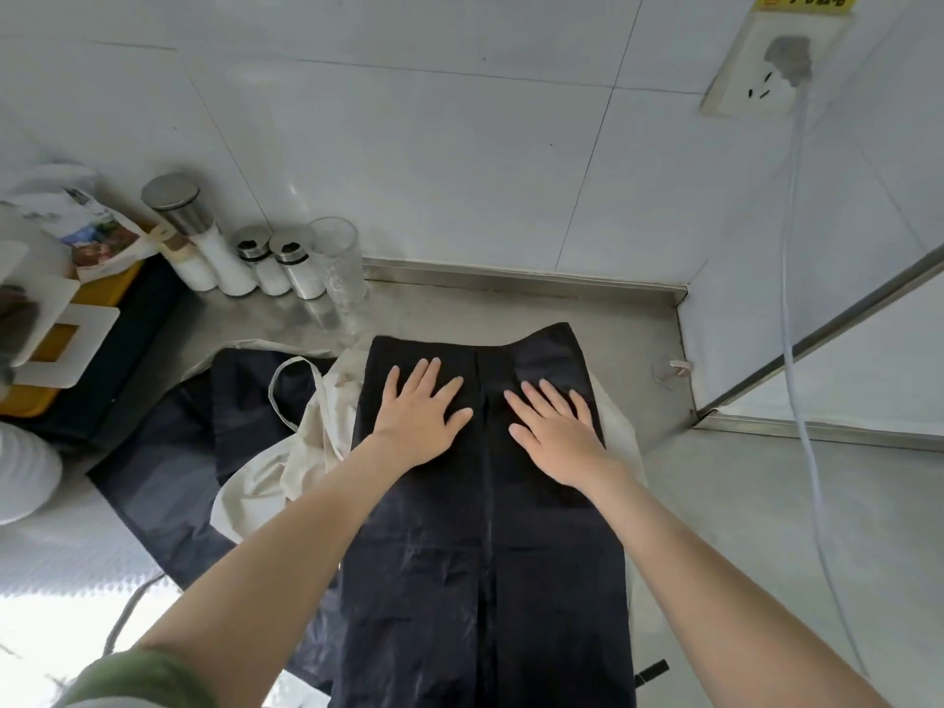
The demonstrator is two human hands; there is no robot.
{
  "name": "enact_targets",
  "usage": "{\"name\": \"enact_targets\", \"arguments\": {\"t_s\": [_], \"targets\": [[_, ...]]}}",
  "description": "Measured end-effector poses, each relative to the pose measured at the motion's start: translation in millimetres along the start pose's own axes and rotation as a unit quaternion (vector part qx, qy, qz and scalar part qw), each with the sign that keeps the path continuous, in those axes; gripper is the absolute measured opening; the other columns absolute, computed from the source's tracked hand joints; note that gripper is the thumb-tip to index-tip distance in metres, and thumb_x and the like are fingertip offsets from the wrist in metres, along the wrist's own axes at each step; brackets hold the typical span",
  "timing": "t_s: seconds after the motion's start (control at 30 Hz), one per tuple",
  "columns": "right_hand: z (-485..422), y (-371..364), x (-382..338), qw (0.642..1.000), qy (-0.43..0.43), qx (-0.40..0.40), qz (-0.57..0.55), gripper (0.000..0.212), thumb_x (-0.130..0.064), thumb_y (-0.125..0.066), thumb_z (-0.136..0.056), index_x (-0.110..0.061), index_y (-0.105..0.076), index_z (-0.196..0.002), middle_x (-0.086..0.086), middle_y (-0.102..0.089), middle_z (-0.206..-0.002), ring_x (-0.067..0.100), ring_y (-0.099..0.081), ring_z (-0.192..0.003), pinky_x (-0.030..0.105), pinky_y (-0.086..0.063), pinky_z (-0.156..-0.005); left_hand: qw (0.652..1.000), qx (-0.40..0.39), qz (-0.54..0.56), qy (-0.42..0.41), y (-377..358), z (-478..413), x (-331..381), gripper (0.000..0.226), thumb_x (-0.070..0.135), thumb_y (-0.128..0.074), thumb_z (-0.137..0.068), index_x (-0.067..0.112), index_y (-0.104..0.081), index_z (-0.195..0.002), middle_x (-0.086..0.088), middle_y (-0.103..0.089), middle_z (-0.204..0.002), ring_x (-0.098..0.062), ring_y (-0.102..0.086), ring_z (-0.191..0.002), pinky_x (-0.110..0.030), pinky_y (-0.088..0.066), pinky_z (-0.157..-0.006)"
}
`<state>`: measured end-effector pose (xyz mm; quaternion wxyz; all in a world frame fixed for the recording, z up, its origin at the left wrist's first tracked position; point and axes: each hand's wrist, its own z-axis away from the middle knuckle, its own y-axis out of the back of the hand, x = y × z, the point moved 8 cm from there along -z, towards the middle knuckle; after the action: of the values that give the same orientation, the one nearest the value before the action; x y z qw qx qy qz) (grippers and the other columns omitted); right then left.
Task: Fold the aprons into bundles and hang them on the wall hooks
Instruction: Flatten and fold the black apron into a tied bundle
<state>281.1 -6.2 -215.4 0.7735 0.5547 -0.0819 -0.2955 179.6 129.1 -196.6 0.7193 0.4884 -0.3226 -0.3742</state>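
Left hand [419, 416] & right hand [557, 431] lie flat, palms down, fingers straight and spread, side by side on a dark apron [485, 554]. Neither hand grips anything; both press the cloth, one each side of a centre crease, near the apron's far end.

The apron is folded lengthwise into a long narrow strip. It runs from the viewer toward the wall across a steel bench [511, 309]. It lies on top of a cream apron [306, 452] w/ a strap loop showing at left. Another dark apron [168, 462] is spread further left.

Step in hand, prob.: flattening the lengthwise fold. Next move likely calls for gripping one end and folding or rolling the strip into a bundle, edges kept in line. The fabric looks slick, so it may slip open.

Shakers [286, 263] & a glass [339, 258] stand by the wall, back left. Wall socket [756, 79] w/ plug and cable, upper right. No hooks in view.
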Motion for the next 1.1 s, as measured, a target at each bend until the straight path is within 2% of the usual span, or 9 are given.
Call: {"name": "enact_targets", "arguments": {"t_s": [0.17, 0.37, 0.5, 0.6, 0.7, 0.77, 0.83, 0.93, 1.1], "targets": [[6.7, -7.3, 28.8, 0.99, -0.13, 0.046, 0.003, 0.055, -0.044, -0.01, -0.103, -0.028, 0.007, -0.153, -0.007, 0.01, -0.161, 0.014, 0.015, -0.147, 0.041, 0.007, -0.119, 0.998, 0.017, -0.031, 0.045, -7.6, 6.1, -22.7, 0.056, 0.048, -0.013, -0.103, 0.03, 0.001, -0.154, -0.007, 0.01, -0.162, -0.024, 0.01, -0.149, -0.043, 0.008, -0.119], [34.9, -18.7, 44.5, 0.975, -0.208, 0.057, -0.045, 0.061, -0.044, -0.014, -0.103, -0.018, 0.012, -0.153, -0.001, 0.01, -0.162, 0.018, 0.008, -0.148, 0.039, -0.001, -0.12, 0.992, 0.071, 0.004, 0.108, -6.1, 20.4, -41.2, 0.054, 0.037, -0.017, -0.105, 0.023, -0.001, -0.155, -0.012, 0.001, -0.162, -0.026, 0.003, -0.149, -0.039, 0.005, -0.12], [53.6, -15.0, 50.6, 0.951, -0.245, 0.144, -0.119, 0.066, -0.042, -0.037, -0.1, -0.011, -0.01, -0.153, 0.007, -0.026, -0.154, 0.026, -0.024, -0.141, 0.039, -0.021, -0.114, 0.962, 0.212, 0.106, 0.133, 11.5, 43.5, -49.8, 0.055, 0.016, -0.046, -0.098, -0.001, -0.029, -0.147, -0.023, -0.03, -0.152, -0.038, -0.031, -0.138, -0.042, -0.019, -0.116], [67.4, -14.0, 57.0, 0.924, -0.232, 0.191, -0.237, 0.049, -0.031, -0.055, -0.092, -0.014, -0.042, -0.136, 0.007, -0.053, -0.127, 0.027, -0.048, -0.119, 0.04, -0.042, -0.099, 0.913, 0.254, 0.237, 0.214, 18.6, 71.0, -66.3, 0.044, 0.007, -0.059, -0.086, -0.008, -0.048, -0.125, -0.022, -0.055, -0.114, -0.039, -0.053, -0.103, -0.035, -0.039, -0.085], [83.6, -17.5, 64.1, 0.843, -0.277, 0.18, -0.424, 0.023, -0.019, -0.059, -0.091, -0.006, -0.057, -0.11, 0.011, -0.061, -0.106, 0.029, -0.058, -0.098, 0.031, -0.042, -0.07, 0.829, 0.164, 0.448, 0.294, 2.6, 82.8, -84.2, 0.02, 0.016, -0.06, -0.085, -0.001, -0.056, -0.096, -0.006, -0.056, -0.078, -0.028, -0.059, -0.076, -0.02, -0.041, -0.057], [92.3, -18.7, 59.8, 0.787, -0.297, 0.137, -0.524, 0.016, -0.014, -0.059, -0.092, -0.002, -0.06, -0.104, 0.012, -0.063, -0.098, 0.025, -0.059, -0.088, 0.026, -0.041, -0.061, 0.74, 0.043, 0.587, 0.326, -16.7, 83.9, -86.6, 0.017, 0.022, -0.066, -0.084, 0.009, -0.063, -0.094, -0.005, -0.065, -0.084, -0.023, -0.063, -0.079, -0.031, -0.054, -0.072], [98.7, -23.6, 51.6, 0.729, -0.295, 0.081, -0.612, 0.006, -0.008, -0.06, -0.092, -0.006, -0.061, -0.097, 0.006, -0.063, -0.092, 0.017, -0.059, -0.081, 0.025, -0.046, -0.064, 0.662, -0.078, 0.675, 0.315, -28.6, 87.4, -77.6, 0.022, 0.02, -0.074, -0.081, 0.013, -0.066, -0.1, -0.009, -0.07, -0.098, -0.026, -0.067, -0.093, -0.04, -0.054, -0.089], [100.6, -29.1, 46.4, 0.742, -0.276, 0.028, -0.611, 0.01, -0.006, -0.062, -0.09, -0.004, -0.065, -0.099, 0.01, -0.069, -0.094, 0.019, -0.064, -0.078, 0.027, -0.051, -0.065, 0.668, -0.187, 0.67, 0.263, -36.2, 95.5, -62.7, 0.036, 0.014, -0.072, -0.084, 0.007, -0.063, -0.118, -0.009, -0.071, -0.108, -0.024, -0.067, -0.099, -0.036, -0.053, -0.083], [93.2, -8.8, 43.7, 0.772, -0.263, 0.06, -0.575, 0.018, -0.007, -0.062, -0.09, -0.003, -0.065, -0.108, 0.01, -0.067, -0.098, 0.019, -0.062, -0.077, 0.023, -0.045, -0.06, 0.711, -0.103, 0.657, 0.23, -12.9, 86.4, -55.9, 0.032, 0.012, -0.071, -0.085, 0.008, -0.062, -0.116, -0.004, -0.068, -0.108, -0.023, -0.063, -0.1, -0.033, -0.049, -0.089]]}}
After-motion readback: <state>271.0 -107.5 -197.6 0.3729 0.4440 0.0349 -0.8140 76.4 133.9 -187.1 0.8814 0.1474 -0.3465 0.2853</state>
